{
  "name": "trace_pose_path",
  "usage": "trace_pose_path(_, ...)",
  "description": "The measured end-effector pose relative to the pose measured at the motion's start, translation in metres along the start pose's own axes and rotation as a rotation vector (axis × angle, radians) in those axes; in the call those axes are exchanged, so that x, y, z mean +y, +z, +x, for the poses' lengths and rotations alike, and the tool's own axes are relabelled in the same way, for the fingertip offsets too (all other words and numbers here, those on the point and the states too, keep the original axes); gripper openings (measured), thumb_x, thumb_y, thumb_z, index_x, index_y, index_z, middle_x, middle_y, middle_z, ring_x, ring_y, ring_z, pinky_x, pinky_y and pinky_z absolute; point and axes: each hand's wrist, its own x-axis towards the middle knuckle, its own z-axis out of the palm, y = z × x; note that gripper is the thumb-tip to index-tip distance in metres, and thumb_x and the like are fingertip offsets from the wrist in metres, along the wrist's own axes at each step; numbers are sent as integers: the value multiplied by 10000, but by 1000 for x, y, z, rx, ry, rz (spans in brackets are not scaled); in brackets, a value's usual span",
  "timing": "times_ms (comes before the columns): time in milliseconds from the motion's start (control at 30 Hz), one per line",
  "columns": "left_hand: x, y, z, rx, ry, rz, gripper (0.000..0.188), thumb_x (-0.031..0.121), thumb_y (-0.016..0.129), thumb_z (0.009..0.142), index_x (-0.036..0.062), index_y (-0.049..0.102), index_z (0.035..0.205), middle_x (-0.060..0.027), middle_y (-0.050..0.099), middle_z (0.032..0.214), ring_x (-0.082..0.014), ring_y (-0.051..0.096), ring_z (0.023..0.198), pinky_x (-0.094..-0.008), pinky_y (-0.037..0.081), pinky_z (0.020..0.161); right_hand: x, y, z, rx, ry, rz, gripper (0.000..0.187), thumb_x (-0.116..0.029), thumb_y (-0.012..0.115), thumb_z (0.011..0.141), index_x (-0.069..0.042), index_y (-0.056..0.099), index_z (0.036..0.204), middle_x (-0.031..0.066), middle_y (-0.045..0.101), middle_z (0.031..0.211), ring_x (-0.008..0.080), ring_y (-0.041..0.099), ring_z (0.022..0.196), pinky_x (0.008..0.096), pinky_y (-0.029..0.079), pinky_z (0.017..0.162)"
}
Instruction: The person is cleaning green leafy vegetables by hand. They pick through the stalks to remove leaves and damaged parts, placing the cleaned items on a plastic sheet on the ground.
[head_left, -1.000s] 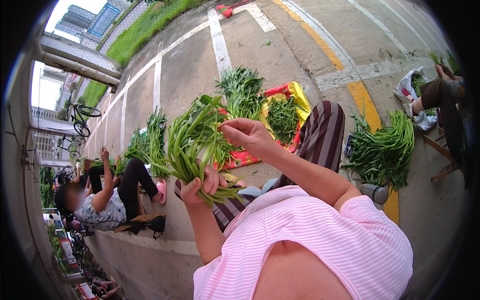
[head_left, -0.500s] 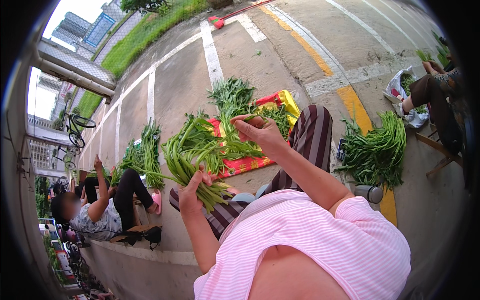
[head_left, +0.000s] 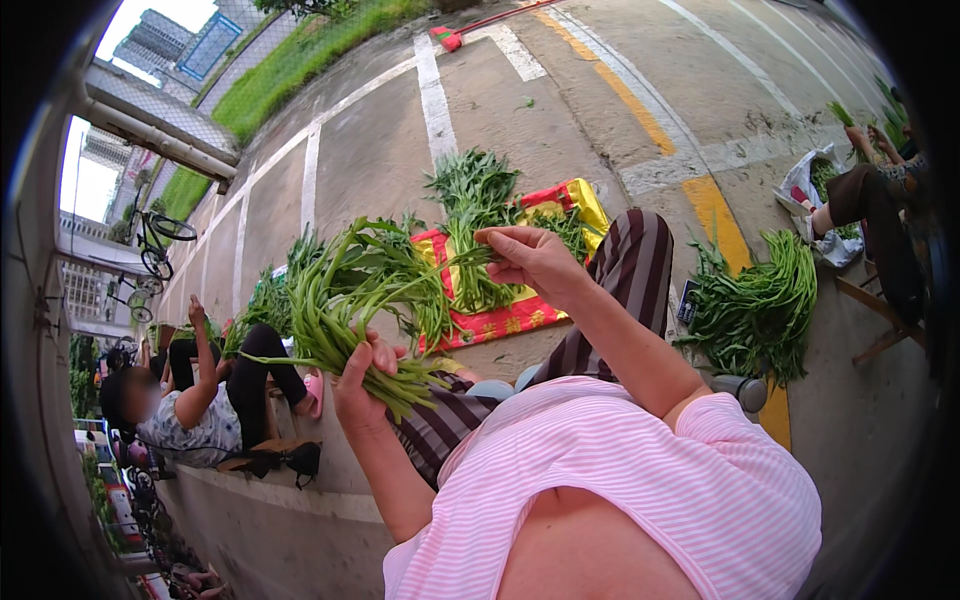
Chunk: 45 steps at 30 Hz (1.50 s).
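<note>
My left hand point(head_left: 365, 382) is closed round a thick bunch of long-stemmed leafy greens point(head_left: 335, 315), which look like water spinach. The stem ends stick out to the right below the fingers, and the leafy tops lean up and away. To the right, my right hand point(head_left: 538, 262) pinches the thin tip of a green stem point(head_left: 472, 256). Beneath it lies a red and yellow printed sack point(head_left: 515, 322), spread on the ground with more greens point(head_left: 473, 195) heaped on it. Part of that heap is hidden behind the bunch.
A big pile of greens point(head_left: 768, 305) lies right of my knee, with a grey lidded cup point(head_left: 742, 390) beside it. One person point(head_left: 195, 420) sits at the left near other greens; another sits far right by a white bag point(head_left: 830, 185). A red broom-like tool point(head_left: 447, 38) lies far off.
My left hand has moved left with the bunch, which now fans out further left. My right hand has shifted slightly right, widening the gap between the hands. The view has tilted a little.
</note>
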Motion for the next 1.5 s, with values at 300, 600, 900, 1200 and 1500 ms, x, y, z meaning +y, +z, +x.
trace_pose_path(300, 24, 21, 3, -198, 137, 77, 231, 221, 550, 980, 8, 601, 1056, 15, 482, 651, -115, 478, 594, -347, 478, 804, 7, -7, 1, -82, 19, -52, 362, -291, 568, 1002, -31, 620, 1248, 76, 680, 1079, 122, 701, 867, 262, 591, 771)
trace_pose_path(600, 30, 24, 8, -279, 173, 88, 259, 238, 508, 1002, 6, 609, 1055, 36, 474, 650, -106, 470, 587, -348, 464, 798, 16, -10, 4, -46, -65, -240, 362, -287, 601, 986, -50, 624, 1259, 33, 673, 1147, 111, 647, 1039, 270, 556, 861)
trace_pose_path(900, 28, 25, 12, -335, 156, 80, 251, 227, 492, 1006, 13, 607, 1071, 35, 475, 660, -108, 469, 596, -354, 452, 806, 15, -4, 8, 31, -360, -393, 248, -170, 662, 947, -54, 675, 1165, 9, 668, 1116, 72, 621, 969, 241, 528, 823)
trace_pose_path(1200, 20, 27, 15, -369, 118, 60, 234, 213, 525, 991, 15, 615, 1078, 19, 485, 654, -120, 482, 589, -363, 465, 795, -23, 35, -13, 63, -1045, -888, 276, -71, 724, 845, -129, 702, 1113, 79, 637, 1112, 181, 647, 993, 297, 542, 787)
trace_pose_path(1500, 16, 30, 12, -308, 81, 17, 208, 167, 599, 926, 5, 604, 1058, -27, 525, 632, -164, 509, 576, -373, 496, 745, -16, 34, -9, 41, -1076, -979, 232, -72, 731, 837, -108, 712, 1065, 84, 683, 973, 221, 690, 862, 318, 563, 723)
